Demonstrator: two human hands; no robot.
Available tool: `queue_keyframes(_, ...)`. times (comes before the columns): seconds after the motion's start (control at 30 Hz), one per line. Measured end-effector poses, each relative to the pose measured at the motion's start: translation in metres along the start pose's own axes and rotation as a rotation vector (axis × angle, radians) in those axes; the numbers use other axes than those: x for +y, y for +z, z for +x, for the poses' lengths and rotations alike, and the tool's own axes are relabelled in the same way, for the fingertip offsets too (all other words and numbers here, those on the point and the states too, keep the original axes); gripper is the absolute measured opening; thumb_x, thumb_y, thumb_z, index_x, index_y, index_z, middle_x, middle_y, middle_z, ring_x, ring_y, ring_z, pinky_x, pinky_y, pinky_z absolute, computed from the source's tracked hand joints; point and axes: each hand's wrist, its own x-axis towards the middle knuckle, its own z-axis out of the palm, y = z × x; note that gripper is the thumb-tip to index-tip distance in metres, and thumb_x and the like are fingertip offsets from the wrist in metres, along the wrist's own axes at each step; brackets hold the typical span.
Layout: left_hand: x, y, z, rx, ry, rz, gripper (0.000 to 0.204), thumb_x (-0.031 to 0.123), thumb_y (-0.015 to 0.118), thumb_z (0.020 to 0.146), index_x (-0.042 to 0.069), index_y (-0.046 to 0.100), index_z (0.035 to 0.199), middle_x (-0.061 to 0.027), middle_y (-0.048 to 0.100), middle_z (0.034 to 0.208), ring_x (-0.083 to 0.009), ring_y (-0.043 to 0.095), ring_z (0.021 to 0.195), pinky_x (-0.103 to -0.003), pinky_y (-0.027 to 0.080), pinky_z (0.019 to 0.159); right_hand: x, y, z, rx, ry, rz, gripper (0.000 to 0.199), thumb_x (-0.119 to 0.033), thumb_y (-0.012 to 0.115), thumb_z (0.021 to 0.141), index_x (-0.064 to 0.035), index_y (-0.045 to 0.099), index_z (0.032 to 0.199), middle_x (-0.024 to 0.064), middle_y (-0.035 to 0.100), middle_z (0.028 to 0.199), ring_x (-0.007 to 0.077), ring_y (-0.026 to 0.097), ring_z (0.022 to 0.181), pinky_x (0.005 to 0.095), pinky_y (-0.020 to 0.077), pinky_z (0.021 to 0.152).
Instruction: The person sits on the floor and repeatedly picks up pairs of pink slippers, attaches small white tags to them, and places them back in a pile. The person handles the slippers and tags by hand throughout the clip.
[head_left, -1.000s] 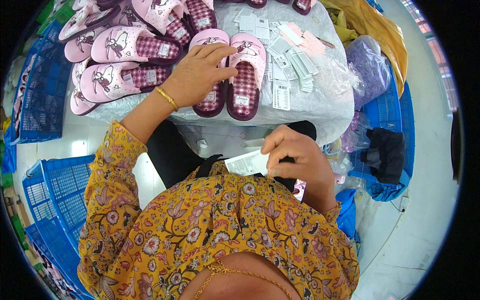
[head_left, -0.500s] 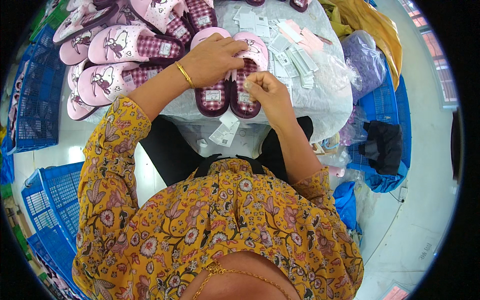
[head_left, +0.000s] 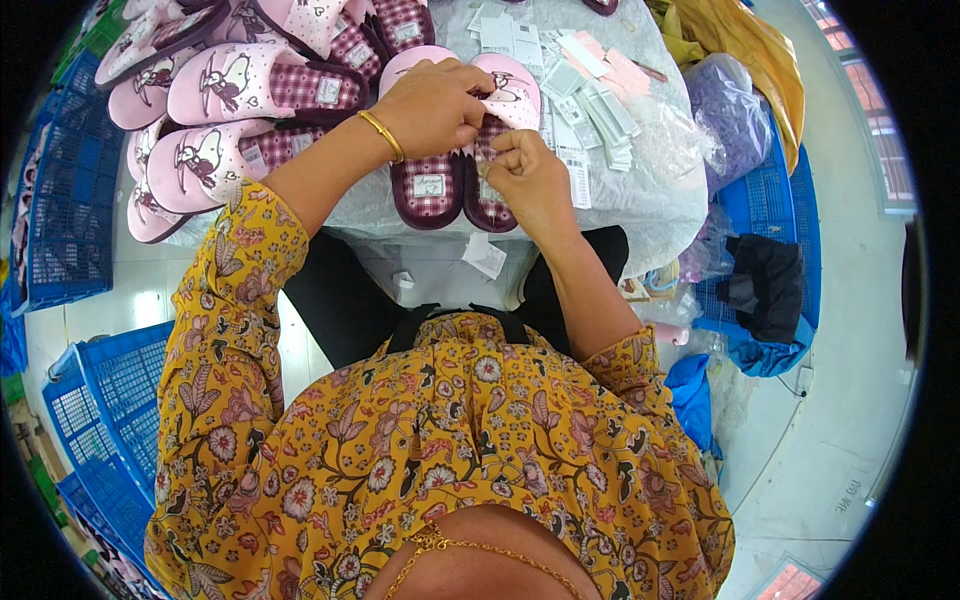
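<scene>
A crinkled pale sheet covers the counter [head_left: 640,215], whose near corners are rounded. Beyond its left edge stands a blue mesh crate [head_left: 68,215], with another crate [head_left: 120,400] nearer; a third crate [head_left: 808,240] stands past its right edge. The glossy pale floor [head_left: 840,420] catches bright glare at left; far right, white bars cross a reddish panel [head_left: 858,85].

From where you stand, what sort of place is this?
Probably a slipper workshop or packing area: pink slippers are heaped on a covered table, loose paper tags lie in piles near them, and blue plastic crates stand around.
</scene>
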Motion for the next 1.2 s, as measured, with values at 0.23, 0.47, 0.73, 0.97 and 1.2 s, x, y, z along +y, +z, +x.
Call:
queue_keyframes(0.23,-0.014,0.015,-0.003,0.048,0.060,-0.121,0.004,0.016,0.068,0.076,0.013,0.071,0.077,-0.0049,0.061,0.119,-0.0258,0.057,0.107,-0.040,0.044,0.091,-0.005,0.003,0.002,0.010,0.007,-0.054,0.028,-0.010,0.073,0.078,0.0000,0.060,0.102,0.0111,0.069,0.077,0.0192,0.066,0.067,0.0323,0.0510,0.063)
queue_keyframes(0.47,-0.014,0.015,-0.005,0.070,0.072,-0.136,0.005,0.015,0.069,0.075,0.014,0.071,0.079,-0.0044,0.060,0.118,-0.0251,0.056,0.107,-0.040,0.044,0.091,-0.007,0.008,0.004,0.066,-0.027,-0.161,0.024,-0.012,0.073,0.077,-0.0016,0.061,0.096,0.0132,0.070,0.078,0.0264,0.069,0.072,0.0365,0.0520,0.066)
queue_keyframes(0.73,-0.008,0.014,-0.002,0.042,0.068,-0.097,0.005,0.015,0.069,0.074,0.014,0.069,0.079,-0.0019,0.059,0.114,-0.0244,0.056,0.104,-0.040,0.044,0.087,-0.007,0.014,0.006,0.130,-0.007,-0.191,0.024,-0.013,0.074,0.078,-0.0026,0.062,0.096,0.0118,0.072,0.081,0.0267,0.070,0.073,0.0366,0.0524,0.068)
queue_keyframes(0.97,0.000,0.011,0.003,-0.051,0.057,0.034,0.011,0.010,0.065,0.077,0.010,0.067,0.088,-0.0046,0.058,0.114,-0.0248,0.059,0.103,-0.040,0.045,0.086,-0.004,0.012,0.006,0.106,-0.012,-0.152,0.029,-0.016,0.076,0.079,-0.0012,0.062,0.099,0.0128,0.072,0.085,0.0254,0.069,0.073,0.0349,0.0530,0.067)
queue_keyframes(1.2,0.005,-0.012,0.003,0.095,0.205,0.092,0.014,0.006,0.062,0.081,0.005,0.063,0.095,-0.0083,0.056,0.118,-0.0282,0.060,0.100,-0.039,0.049,0.086,-0.011,0.002,0.003,0.029,0.125,0.274,0.022,-0.012,0.069,0.088,0.0013,0.063,0.105,0.0089,0.070,0.086,0.0139,0.067,0.074,0.0260,0.0517,0.065)
